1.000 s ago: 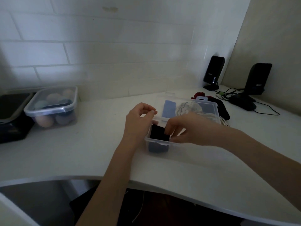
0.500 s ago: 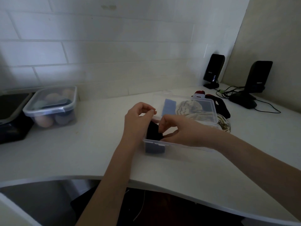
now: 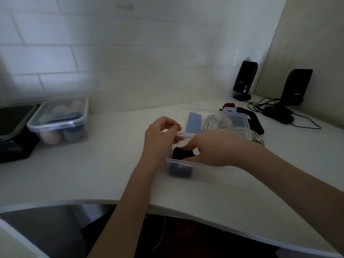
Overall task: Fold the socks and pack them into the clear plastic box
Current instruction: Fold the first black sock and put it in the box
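A clear plastic box [image 3: 206, 169] stands on the white counter in front of me, its lid [image 3: 236, 118] tipped open behind it. A folded black sock [image 3: 181, 153] sits in the box's left end. My right hand [image 3: 214, 148] reaches into the box, fingers pressed on the black sock. My left hand [image 3: 160, 135] rests at the box's left rim with fingers curled and nothing visibly in it. Seen through the lid are a blue sock [image 3: 194, 122] and a pale striped sock [image 3: 216, 122]. More dark and red socks [image 3: 256, 121] lie behind to the right.
A lidded clear container [image 3: 59, 121] with rolled items stands at the left, beside a black device [image 3: 13, 133]. Two black speakers [image 3: 244, 80] [image 3: 296, 87] and their cables [image 3: 305, 123] occupy the right corner. The tiled wall runs behind; the counter's curved edge is near me.
My right hand has pushed lower into the box onto the black sock. My left hand has stayed at the box's left rim.
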A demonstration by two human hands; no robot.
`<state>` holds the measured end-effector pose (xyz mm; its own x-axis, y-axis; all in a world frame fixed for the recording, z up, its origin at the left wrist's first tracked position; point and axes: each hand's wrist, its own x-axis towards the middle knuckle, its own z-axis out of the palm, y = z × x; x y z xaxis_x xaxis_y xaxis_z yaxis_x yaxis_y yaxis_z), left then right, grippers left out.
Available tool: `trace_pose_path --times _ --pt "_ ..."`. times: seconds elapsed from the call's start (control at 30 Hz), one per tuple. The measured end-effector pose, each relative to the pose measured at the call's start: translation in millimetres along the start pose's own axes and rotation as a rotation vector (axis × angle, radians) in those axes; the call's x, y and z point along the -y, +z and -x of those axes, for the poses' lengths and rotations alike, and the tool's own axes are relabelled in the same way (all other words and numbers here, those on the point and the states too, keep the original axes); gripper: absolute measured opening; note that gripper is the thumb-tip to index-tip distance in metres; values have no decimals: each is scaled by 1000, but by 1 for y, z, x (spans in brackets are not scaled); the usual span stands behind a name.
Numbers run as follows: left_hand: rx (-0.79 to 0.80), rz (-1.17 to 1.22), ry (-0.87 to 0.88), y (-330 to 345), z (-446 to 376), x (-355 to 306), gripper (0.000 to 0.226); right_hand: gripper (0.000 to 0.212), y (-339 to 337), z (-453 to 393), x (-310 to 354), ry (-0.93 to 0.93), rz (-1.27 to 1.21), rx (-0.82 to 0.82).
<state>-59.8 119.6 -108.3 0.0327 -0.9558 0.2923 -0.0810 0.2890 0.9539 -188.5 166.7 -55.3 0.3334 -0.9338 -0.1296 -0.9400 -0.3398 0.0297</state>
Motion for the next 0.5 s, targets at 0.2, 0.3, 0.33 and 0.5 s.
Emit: trace_pose_path --times 0.2,0.3,0.33,0.5 --pt "-18 -88 47 0 1 0 12 42 0 1 -7 -92 -75 -175" --pt "-27 -128 64 0 0 0 13 38 2 5 -11 -241 -138 -249" --pt "-30 -142 70 1 1 -1 13 39 2 5 -11 -275 -162 -234" --pt "-11 -57 33 0 1 -1 15 44 1 2 -14 -242 -100 -86"
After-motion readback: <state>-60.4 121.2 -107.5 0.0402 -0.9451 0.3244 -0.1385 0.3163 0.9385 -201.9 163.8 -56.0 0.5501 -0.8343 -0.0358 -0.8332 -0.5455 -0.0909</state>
